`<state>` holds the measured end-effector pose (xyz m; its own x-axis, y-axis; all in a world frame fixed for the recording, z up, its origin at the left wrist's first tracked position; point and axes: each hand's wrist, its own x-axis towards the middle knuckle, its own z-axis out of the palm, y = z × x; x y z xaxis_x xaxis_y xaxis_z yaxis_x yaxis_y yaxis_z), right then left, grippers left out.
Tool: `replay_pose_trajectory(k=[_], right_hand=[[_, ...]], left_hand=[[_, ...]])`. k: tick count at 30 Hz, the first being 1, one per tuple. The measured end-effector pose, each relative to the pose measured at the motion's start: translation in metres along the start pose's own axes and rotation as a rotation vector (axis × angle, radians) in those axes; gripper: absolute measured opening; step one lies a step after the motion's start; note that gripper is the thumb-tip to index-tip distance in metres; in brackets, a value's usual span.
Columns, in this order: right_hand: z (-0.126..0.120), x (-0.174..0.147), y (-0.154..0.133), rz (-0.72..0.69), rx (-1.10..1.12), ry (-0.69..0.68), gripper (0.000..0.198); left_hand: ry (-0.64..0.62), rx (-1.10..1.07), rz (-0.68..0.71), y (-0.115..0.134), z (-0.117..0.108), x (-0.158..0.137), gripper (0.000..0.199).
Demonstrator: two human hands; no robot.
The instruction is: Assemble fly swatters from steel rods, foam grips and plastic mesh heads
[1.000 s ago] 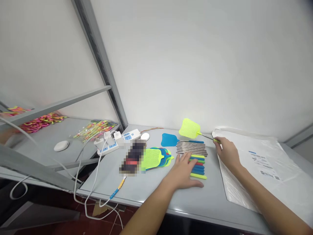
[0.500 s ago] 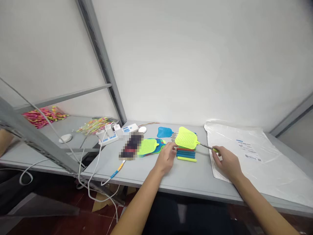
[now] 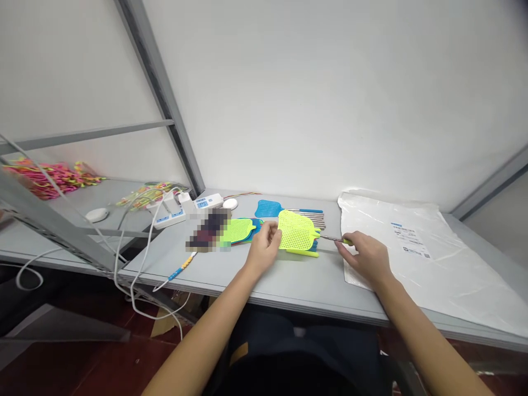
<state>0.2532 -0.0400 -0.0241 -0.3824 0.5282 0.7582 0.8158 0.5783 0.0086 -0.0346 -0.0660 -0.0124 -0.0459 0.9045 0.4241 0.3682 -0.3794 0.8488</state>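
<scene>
My right hand point(image 3: 366, 257) is closed round the handle end of a yellow-green fly swatter with a thin metal rod. Its perforated head point(image 3: 296, 231) points left, above the table. My left hand point(image 3: 264, 242) is closed at the left edge of that head, thumb and fingers at its rim. Beneath the swatter, a yellow-green handle tube point(image 3: 303, 253) and blue tubes partly show. Behind it lies a blue fly swatter point(image 3: 269, 208), with several metal rods and a blue handle to its right. Left of my left hand, another yellow-green swatter head point(image 3: 240, 229) rests on blue ones.
A white plastic bag point(image 3: 445, 269) with a label covers the table's right side. At left are a blurred-out dark object point(image 3: 208, 230), a power strip point(image 3: 206, 202), white cables and a round white disc point(image 3: 230, 204). A metal shelf post point(image 3: 165, 104) rises at the left.
The yellow-green swatter has come lower and nearer, now covering most of the tubes. My left hand has moved onto its head's edge. The camera view has shifted slightly.
</scene>
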Motion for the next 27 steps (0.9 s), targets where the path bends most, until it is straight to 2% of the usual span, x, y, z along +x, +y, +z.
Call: replay_pose_trajectory(k=[3,7,16,22,27], right_hand=[[-0.004,0.0,-0.001,-0.037,-0.036,0.04,0.018],[-0.006,0.002,-0.007,-0.087,-0.054,0.023,0.022],[-0.01,0.024,-0.032,-0.282,-0.042,-0.093,0.014],[0.004,0.056,-0.022,-0.366,0.089,-0.242,0.022],[0.016,0.065,-0.014,-0.416,0.269,-0.437,0.022]], left_hand=[[-0.026,-0.11,-0.06,0.001,0.006,-0.004,0.032],[-0.1,-0.336,-0.161,0.008,0.012,-0.014,0.039],[-0.214,-0.394,-0.304,0.02,0.004,-0.017,0.035],[-0.205,-0.44,-0.42,0.023,-0.005,-0.011,0.034],[-0.204,-0.414,-0.49,0.025,-0.007,-0.011,0.034]])
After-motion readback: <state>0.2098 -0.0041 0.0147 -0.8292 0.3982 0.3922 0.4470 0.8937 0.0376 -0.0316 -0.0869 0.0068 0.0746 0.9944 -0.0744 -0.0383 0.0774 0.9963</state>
